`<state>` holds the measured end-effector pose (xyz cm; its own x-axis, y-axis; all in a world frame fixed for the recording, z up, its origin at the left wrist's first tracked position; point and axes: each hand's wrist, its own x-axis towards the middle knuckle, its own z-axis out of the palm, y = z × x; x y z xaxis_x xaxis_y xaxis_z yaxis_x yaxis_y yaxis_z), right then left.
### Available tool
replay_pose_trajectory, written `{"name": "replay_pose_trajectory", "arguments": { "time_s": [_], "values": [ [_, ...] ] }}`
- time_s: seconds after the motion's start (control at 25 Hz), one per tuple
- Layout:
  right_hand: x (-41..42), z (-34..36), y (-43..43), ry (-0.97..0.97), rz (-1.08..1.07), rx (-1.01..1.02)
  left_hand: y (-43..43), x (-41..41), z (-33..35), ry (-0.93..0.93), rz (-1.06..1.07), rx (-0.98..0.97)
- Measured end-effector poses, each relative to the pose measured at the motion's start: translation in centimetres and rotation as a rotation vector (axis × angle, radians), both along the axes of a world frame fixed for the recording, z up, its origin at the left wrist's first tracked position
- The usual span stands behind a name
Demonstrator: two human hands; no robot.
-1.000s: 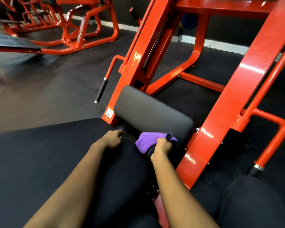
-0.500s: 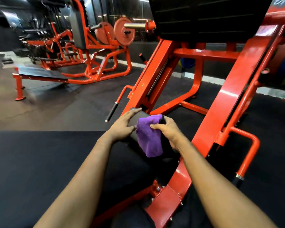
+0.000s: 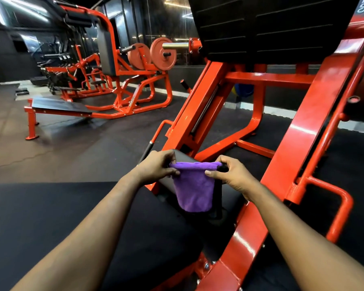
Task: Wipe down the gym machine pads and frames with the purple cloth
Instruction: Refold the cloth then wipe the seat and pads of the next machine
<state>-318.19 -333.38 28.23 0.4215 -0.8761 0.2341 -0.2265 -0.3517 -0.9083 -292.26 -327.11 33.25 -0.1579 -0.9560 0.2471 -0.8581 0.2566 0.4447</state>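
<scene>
HANDS: left hand (image 3: 156, 166) at 10 o'clock, right hand (image 3: 229, 173) at 2 o'clock, each pinching a top corner of purple cloth (image 3: 194, 190) | CLOTH: hangs before black pad (image 3: 183, 157) | METHOD: we fold a clean face outward, then press flat.

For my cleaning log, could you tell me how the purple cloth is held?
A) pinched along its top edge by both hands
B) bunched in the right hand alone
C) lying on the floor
A: the left hand and right hand each pinch a top corner of the purple cloth, which hangs down.
</scene>
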Motion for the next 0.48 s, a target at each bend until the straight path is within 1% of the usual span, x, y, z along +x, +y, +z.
{"name": "replay_pose_trajectory", "arguments": {
  "time_s": [0.16,0.24,0.32,0.4,0.48],
  "values": [
    [-0.6,-0.4,-2.3,-0.071,0.001,-0.016,-2.7,-0.4,1.2,0.059,-0.04,-0.037],
    [-0.7,0.3,-3.0,-0.092,-0.043,-0.028,-3.9,-0.7,2.7,0.033,-0.031,-0.037],
    [-0.5,1.8,-2.9,-0.097,-0.109,-0.018,-4.5,-1.0,4.6,-0.016,0.021,-0.029],
    [-0.5,5.4,-2.3,-0.107,-0.112,0.026,-4.7,-1.1,7.7,-0.059,0.087,0.004],
    [-0.2,10.6,-1.3,-0.074,-0.001,0.089,-3.8,-1.7,11.8,-0.069,0.148,0.048]
  ]
}}
